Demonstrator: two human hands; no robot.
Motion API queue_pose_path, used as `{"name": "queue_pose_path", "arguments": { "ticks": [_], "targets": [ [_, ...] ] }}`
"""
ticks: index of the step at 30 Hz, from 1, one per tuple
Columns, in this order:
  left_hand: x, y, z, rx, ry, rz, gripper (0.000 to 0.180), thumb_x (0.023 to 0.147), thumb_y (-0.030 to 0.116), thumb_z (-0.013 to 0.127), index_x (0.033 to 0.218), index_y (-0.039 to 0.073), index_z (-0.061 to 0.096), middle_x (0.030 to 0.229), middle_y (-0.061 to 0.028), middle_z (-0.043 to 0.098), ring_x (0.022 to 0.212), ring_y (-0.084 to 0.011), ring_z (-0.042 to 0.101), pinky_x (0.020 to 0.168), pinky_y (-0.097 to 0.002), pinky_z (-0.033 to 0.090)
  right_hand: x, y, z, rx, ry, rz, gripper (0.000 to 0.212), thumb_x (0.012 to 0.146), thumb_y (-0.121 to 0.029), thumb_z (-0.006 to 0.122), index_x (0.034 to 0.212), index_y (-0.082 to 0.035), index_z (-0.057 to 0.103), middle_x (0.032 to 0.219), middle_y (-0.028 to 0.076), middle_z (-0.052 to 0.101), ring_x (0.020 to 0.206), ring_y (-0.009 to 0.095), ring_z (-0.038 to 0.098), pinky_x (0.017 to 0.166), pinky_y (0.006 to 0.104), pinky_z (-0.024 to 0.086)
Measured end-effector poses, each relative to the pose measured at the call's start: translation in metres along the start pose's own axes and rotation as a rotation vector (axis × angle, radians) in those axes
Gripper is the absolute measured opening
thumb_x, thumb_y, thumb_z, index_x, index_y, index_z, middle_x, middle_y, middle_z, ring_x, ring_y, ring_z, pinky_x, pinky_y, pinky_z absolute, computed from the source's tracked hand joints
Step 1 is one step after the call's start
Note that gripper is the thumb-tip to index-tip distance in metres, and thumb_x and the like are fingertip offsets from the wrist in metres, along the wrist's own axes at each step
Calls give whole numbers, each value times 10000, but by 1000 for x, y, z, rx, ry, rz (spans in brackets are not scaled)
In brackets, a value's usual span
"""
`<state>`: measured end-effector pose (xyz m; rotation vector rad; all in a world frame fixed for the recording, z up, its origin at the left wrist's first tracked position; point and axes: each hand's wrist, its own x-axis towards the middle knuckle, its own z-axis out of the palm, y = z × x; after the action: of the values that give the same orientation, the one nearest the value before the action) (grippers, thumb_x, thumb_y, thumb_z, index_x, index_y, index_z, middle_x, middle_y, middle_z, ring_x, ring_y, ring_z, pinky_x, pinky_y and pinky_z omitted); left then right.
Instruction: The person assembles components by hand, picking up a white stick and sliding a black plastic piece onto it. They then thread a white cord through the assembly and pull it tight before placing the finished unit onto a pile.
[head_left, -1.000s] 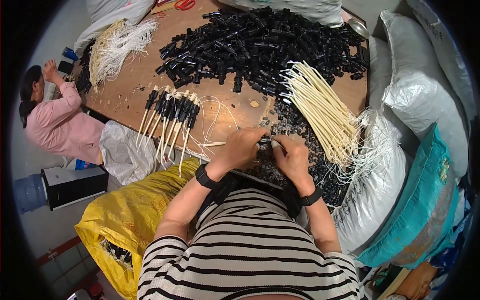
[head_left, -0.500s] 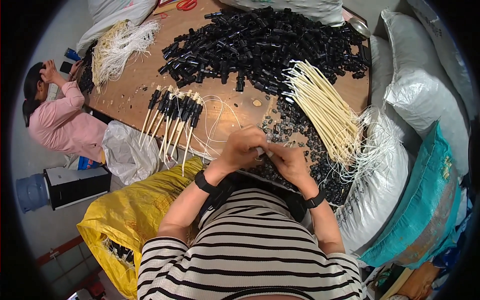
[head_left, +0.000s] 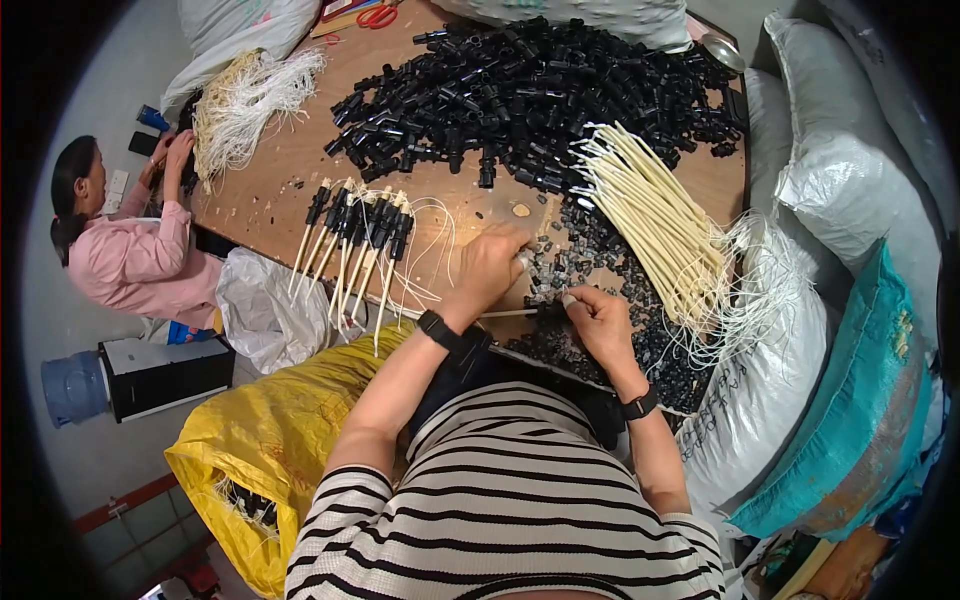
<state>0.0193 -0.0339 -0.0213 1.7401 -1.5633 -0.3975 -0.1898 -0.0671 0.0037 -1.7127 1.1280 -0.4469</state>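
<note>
Showing narrow, curled fingers, the left hand [head_left: 490, 268] and right hand [head_left: 605, 325] are left of the pale rod bundle [head_left: 655, 228], their grip impossible to tell; a single rod [head_left: 511, 313] also lies left of it.

Near the front edge of the brown wooden table [head_left: 272, 178], the bare left hand [head_left: 490, 264], at its wrist, covers part of a slim cream stick [head_left: 510, 313]. Across the table, a white woven sack [head_left: 575, 22] is cut off above.

Dark handwriting [head_left: 722, 398] (partly legible), white sack [head_left: 768, 400]
</note>
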Motion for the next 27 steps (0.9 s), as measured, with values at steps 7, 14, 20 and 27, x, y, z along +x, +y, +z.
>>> {"name": "queue_pose_path", "arguments": {
  "ticks": [7, 14, 20, 27],
  "targets": [
    [0, -1, -5, -7, -44, -18, 263, 664, -42, 645, 907, 59, 644, 813, -115, 625, 778, -306, 620, 680, -372, 496, 4, 17, -3, 62, 42, 12, 125, 815, -92, 628, 892, -16, 690, 532, 68, 501, 484, 93, 452, 487, 282, 372],
    [-7, 62, 8, -33, 96, 175, 425, 703, -42, 655, 1108, 83, 624, 780, -75, 635, 702, -253, 631, 635, -312, 498, 21, 21, 13, 144, 1, -88, 108, 848, -101, 630, 873, -10, 684, 550, -2, 502, 532, 40, 439, 490, 250, 355],
    [-11, 59, 9, -147, 87, 94, 417, 742, 3, 642, 1150, 83, 611, 796, -87, 646, 746, -250, 647, 638, -341, 508, 16, 2, 9, 632, -70, 194, 132, 881, -60, 577, 917, 8, 684, 674, -85, 554, 558, 9, 423, 504, 177, 307],
    [-15, 40, 11, -327, -76, -197, 195, 671, -4, 663, 861, 23, 696, 740, -91, 643, 634, -209, 641, 589, -294, 499, 11, 10, 15, 127, 37, -98, 100, 889, -58, 616, 957, -35, 686, 615, -108, 508, 515, 13, 379, 484, 185, 274]
  ]
}}
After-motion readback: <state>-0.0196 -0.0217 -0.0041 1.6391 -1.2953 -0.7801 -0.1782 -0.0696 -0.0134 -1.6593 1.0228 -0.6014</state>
